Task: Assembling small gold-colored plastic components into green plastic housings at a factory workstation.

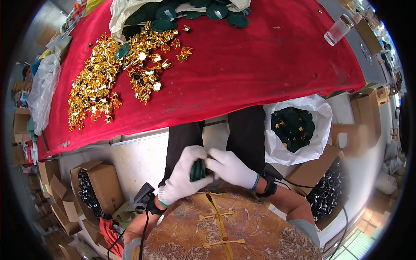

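Both my hands wear white gloves and meet over my lap. My left hand (184,175) and my right hand (231,168) together grip a small stack of dark green round parts (198,170), mostly hidden between the fingers. On the red-covered table (260,65) ahead lies a heap of gold-coloured metal pieces (113,73). More dark green discs (195,13) spill from a pale bag at the table's far edge.
A white plastic bag (299,130) with green and gold parts stands right of my knees. Cardboard boxes of dark parts stand at the lower left (93,190) and lower right (325,190). A clear glass (339,29) stands at the table's far right.
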`<state>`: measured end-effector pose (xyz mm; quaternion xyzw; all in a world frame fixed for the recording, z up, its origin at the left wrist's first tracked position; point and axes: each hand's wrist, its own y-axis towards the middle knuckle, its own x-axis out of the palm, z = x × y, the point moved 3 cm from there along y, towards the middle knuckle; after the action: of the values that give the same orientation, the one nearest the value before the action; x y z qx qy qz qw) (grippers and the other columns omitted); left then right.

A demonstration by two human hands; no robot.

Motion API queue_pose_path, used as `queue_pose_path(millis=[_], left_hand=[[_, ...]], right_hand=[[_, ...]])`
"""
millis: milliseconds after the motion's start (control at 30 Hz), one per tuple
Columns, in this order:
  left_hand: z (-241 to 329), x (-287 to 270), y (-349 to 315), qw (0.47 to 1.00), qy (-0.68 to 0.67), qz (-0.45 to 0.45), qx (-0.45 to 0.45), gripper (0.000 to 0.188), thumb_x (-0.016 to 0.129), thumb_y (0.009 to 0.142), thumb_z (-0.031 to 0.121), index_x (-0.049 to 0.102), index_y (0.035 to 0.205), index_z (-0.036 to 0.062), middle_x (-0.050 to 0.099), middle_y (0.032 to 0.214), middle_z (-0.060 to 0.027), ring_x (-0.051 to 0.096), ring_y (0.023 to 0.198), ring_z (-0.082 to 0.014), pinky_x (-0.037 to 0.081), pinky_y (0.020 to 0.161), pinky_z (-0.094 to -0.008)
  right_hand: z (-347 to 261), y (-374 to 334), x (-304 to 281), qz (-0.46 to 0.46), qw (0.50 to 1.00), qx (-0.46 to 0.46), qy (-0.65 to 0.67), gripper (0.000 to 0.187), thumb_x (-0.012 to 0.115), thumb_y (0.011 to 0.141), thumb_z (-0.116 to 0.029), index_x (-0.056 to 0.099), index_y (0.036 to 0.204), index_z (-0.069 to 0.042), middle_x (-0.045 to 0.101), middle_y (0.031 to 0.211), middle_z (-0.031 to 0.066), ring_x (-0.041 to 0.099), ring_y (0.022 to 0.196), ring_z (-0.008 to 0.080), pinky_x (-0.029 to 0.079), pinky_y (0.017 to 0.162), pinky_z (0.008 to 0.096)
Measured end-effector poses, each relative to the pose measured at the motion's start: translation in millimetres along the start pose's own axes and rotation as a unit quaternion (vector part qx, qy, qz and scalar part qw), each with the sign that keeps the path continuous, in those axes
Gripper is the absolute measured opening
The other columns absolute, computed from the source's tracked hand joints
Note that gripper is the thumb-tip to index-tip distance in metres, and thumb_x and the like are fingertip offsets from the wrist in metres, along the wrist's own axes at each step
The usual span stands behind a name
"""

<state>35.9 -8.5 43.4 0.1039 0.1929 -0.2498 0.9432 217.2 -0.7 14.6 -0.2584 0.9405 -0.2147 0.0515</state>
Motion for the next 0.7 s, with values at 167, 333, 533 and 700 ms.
queue_pose_path(millis=[167, 333, 533, 700], left_hand=[[-9, 1, -4, 0.857, -0.433, 0.069, -0.271, 0.063, 0.082, 0.085, -0.004, 0.05, 0.136, 0.0097, 0.052, 0.123, -0.0009, 0.053, 0.114, -0.0105, 0.048, 0.1, -0.0279], [-13, 1, -11, 0.884, -0.397, 0.032, -0.243, 0.063, 0.083, 0.084, -0.004, 0.05, 0.137, 0.0097, 0.051, 0.126, -0.0014, 0.052, 0.117, -0.0102, 0.045, 0.103, -0.0281], [-11, 2, -13, 0.948, -0.267, 0.013, -0.172, 0.066, 0.086, 0.082, -0.002, 0.05, 0.135, 0.0088, 0.051, 0.128, -0.0044, 0.052, 0.118, -0.0127, 0.047, 0.104, -0.0315], [-15, 6, -12, 0.988, -0.125, 0.022, -0.089, 0.067, 0.089, 0.08, 0.001, 0.05, 0.135, 0.0076, 0.051, 0.127, -0.0058, 0.055, 0.117, -0.0141, 0.049, 0.101, -0.0324]], right_hand=[[-3, 1, 2, 0.074, 0.926, -0.203, -0.309, 0.032, 0.073, 0.097, -0.028, 0.063, 0.121, -0.009, 0.073, 0.102, 0.0198, 0.073, 0.091, 0.0422, 0.059, 0.077, 0.0504], [8, 0, 5, 0.051, 0.932, -0.187, -0.307, 0.032, 0.073, 0.097, -0.029, 0.064, 0.121, -0.009, 0.069, 0.098, 0.0191, 0.073, 0.089, 0.0399, 0.058, 0.074, 0.0504], [14, 5, 4, 0.044, 0.926, -0.292, -0.236, 0.034, 0.068, 0.102, -0.034, 0.067, 0.104, -0.001, 0.072, 0.089, 0.0193, 0.069, 0.069, 0.0402, 0.057, 0.067, 0.0494], [22, 4, -1, -0.074, 0.985, 0.135, 0.075, 0.026, 0.064, 0.105, -0.031, 0.068, 0.102, -0.005, 0.068, 0.079, 0.0158, 0.069, 0.073, 0.0413, 0.056, 0.069, 0.0481]])
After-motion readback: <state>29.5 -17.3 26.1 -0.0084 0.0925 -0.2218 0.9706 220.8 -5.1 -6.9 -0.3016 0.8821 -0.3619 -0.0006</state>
